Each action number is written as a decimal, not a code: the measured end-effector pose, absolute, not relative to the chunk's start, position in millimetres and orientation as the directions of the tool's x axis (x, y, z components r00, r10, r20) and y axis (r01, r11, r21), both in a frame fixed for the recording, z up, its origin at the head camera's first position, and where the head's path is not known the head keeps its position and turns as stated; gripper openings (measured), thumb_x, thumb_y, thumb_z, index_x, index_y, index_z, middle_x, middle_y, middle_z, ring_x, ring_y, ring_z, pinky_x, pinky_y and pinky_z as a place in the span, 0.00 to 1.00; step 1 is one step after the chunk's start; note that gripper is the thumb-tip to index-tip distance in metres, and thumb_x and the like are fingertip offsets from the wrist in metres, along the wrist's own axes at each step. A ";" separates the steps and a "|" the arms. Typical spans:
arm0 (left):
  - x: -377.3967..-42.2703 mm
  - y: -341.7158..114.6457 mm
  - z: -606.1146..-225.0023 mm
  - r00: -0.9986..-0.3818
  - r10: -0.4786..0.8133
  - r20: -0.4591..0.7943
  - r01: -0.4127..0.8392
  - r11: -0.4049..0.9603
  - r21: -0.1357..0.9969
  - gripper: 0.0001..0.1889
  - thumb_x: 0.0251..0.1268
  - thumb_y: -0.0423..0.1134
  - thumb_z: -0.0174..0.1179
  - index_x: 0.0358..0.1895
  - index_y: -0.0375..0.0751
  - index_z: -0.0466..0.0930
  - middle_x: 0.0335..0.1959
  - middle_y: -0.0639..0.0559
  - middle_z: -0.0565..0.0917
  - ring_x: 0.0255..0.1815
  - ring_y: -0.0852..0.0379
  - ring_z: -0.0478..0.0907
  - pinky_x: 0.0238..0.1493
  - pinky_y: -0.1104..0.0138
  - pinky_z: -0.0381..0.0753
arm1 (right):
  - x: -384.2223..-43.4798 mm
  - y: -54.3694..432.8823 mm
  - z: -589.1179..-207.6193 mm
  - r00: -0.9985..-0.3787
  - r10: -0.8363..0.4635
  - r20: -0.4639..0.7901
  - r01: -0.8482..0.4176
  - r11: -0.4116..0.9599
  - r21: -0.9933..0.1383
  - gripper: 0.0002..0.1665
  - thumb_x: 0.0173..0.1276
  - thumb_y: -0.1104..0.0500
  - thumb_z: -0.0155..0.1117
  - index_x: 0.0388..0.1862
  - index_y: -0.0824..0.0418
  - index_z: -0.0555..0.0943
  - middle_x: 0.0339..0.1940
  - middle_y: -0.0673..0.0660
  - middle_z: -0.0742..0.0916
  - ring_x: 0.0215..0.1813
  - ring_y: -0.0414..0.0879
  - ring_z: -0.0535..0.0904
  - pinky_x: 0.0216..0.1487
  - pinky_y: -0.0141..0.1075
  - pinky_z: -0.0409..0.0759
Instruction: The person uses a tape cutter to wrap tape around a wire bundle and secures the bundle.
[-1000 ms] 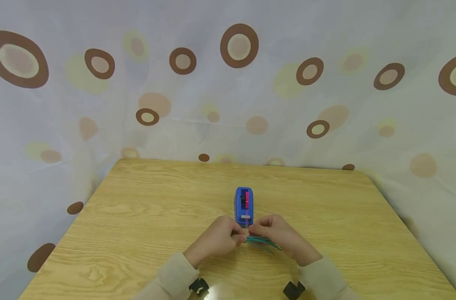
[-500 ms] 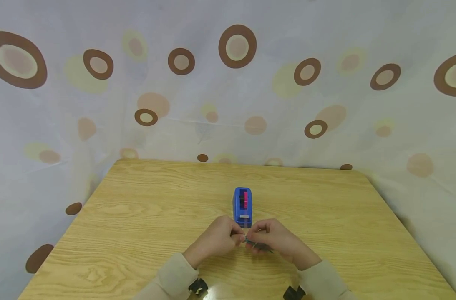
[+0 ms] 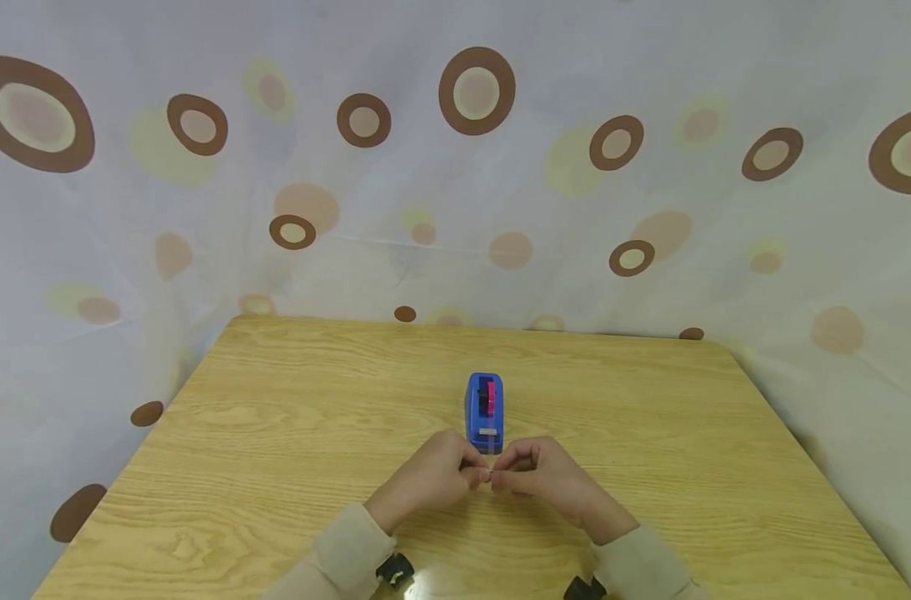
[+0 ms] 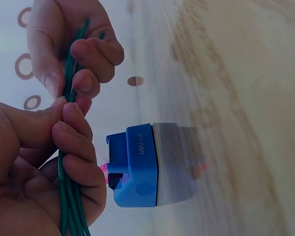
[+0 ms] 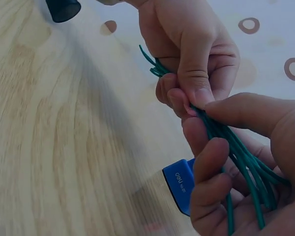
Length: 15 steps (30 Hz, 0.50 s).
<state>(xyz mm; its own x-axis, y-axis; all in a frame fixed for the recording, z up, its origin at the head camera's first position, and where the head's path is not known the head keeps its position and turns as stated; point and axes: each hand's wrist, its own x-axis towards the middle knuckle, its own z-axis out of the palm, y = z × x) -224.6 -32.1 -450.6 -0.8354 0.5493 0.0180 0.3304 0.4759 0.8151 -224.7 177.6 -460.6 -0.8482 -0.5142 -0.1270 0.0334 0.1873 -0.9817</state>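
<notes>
My left hand and right hand meet fingertip to fingertip at the front of a blue tape dispenser. Between them they hold a bundle of thin green wires, which lies through both hands. The left thumb and fingers grip it, and the right fingers are curled round it close beside. In the right wrist view the green wires fan out into the right palm. A small pink strip shows at the pinch; its kind is unclear. From above, the hands hide nearly all of the bundle.
The dispenser carries a pink-cored roll and a pale cutter edge. It stands upright on a wood-grain table. A patterned cloth hangs behind and at the sides. Black wrist mounts sit below the sleeves.
The right hand has drawn its fingers in round the green wires, whose loose ends stuck out to the right earlier and are now covered. The left hand stays nearly in place.
</notes>
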 end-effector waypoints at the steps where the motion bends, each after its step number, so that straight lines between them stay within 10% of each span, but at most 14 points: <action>1: -225.0 -31.8 -450.8 -0.833 0.553 0.019 0.333 0.474 0.815 0.11 0.67 0.30 0.62 0.26 0.39 0.88 0.15 0.60 0.73 0.14 0.66 0.63 0.16 0.74 0.60 | -224.2 177.9 -460.9 -0.854 -0.509 -0.110 0.006 0.201 -0.980 0.10 0.66 0.63 0.70 0.38 0.71 0.83 0.34 0.59 0.88 0.33 0.43 0.81 0.31 0.32 0.77; 15: -228.6 -33.8 -452.3 -0.808 0.589 -0.021 0.326 0.477 0.817 0.13 0.71 0.32 0.59 0.27 0.37 0.87 0.16 0.60 0.72 0.14 0.66 0.61 0.17 0.74 0.58 | -219.0 174.7 -469.5 -0.895 -0.444 0.053 -0.180 0.248 -0.952 0.07 0.62 0.63 0.73 0.31 0.67 0.84 0.34 0.58 0.87 0.39 0.47 0.84 0.42 0.36 0.82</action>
<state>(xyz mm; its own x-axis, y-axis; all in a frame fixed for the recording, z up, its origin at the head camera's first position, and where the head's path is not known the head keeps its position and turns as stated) -228.6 -33.8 -452.3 -0.8080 0.5888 -0.0214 0.3256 0.4765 0.8167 -219.0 174.7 -469.5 -0.8945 -0.4439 0.0533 -0.1798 0.2480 -0.9519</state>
